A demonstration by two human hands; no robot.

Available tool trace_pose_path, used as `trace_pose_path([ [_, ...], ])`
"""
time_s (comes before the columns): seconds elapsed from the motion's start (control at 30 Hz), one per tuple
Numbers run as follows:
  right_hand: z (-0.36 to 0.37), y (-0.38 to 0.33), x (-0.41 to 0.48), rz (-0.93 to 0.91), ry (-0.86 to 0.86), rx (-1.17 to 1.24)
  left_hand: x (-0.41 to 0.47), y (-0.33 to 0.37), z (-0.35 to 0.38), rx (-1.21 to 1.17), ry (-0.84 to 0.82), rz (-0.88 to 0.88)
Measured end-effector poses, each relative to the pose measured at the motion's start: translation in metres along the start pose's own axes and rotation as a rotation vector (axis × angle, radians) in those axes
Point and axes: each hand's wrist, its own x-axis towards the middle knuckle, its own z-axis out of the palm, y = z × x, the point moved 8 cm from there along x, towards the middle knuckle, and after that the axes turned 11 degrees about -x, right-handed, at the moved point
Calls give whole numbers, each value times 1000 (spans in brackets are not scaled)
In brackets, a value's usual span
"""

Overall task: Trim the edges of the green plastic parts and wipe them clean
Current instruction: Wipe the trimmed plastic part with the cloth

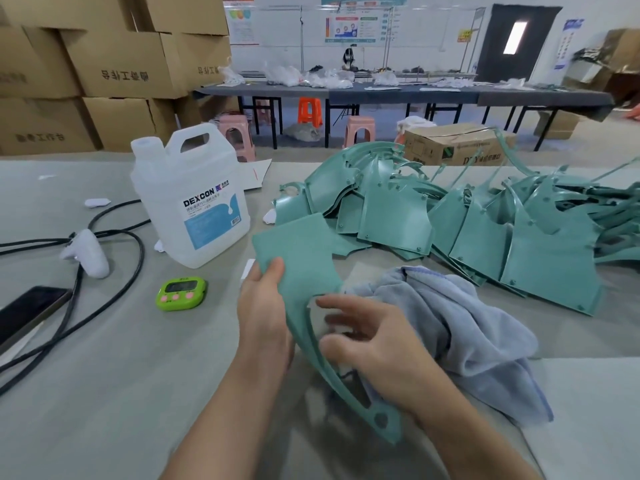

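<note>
The grey tabletop (121,393) carries everything, in a workroom with posters (349,26) on a white wall (284,46). Cardboard boxes (104,64) are stacked behind and left of the white jug (194,199). Left of the jug lie a dark phone (27,311), black cables (34,242) and a white controller (88,252); just in front of it sits a green timer (181,293). Far behind the jug stands a long dark table (381,93).

Right of the jug, nearer the camera, the left hand (263,317) holds a green part (298,258), thumb on its flat face, so this grip is closed on it. The part is matte teal: a broad plate that narrows into a curved arm with a round hole at the end. The right hand (367,341) lies on this arm, fingers (346,320) blurred; its grip I cannot tell. Further right of the jug lie a blue-grey cloth (467,323) and, behind it, a pile of green parts (485,230).
</note>
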Motion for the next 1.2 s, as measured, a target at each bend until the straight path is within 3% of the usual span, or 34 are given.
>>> trace_pose_path([
  [0.07,4,10,1,83,-80,264,6,9,-6,-1,44,54],
  [0.13,7,7,-2,82,-129,232,9,18,-12,-5,92,123],
  [0.2,11,1,-7,15,-171,-59,5,27,-13,44,104,235],
  [0.27,16,-10,-14,-100,-156,-537,-3,33,-10,154,72,348],
  [0.33,14,-23,-20,-223,37,-955,-10,39,-5,206,41,432],
  [0.4,6,-34,-26,-275,284,-1080,-12,43,2,143,-20,438],
  [0.43,0,-37,-28,-276,390,-1021,-12,42,6,120,-65,423],
  [0.5,-14,-28,-23,-178,438,-631,-11,36,9,219,-104,375],
  [0.57,-20,-6,-15,-54,388,-191,-11,27,3,524,-40,352],
  [0.63,-29,1,-8,-15,382,24,-12,24,-3,784,46,382],
  [0.67,-32,1,-7,-16,374,81,-11,23,-4,788,76,376],
  [0.73,-37,2,-6,-34,337,153,-7,19,-8,548,118,258],
  [0.87,-46,8,-6,-45,298,193,3,14,-32,156,256,-2],
  [0.97,-50,-1,-13,-82,361,34,-5,1,-25,-166,187,-286],
  [1.13,-79,-28,-29,-202,604,-286,-20,0,4,-224,14,-326],
  [1.2,-90,-30,-35,-194,626,-389,-25,-5,9,-215,-33,-347],
])
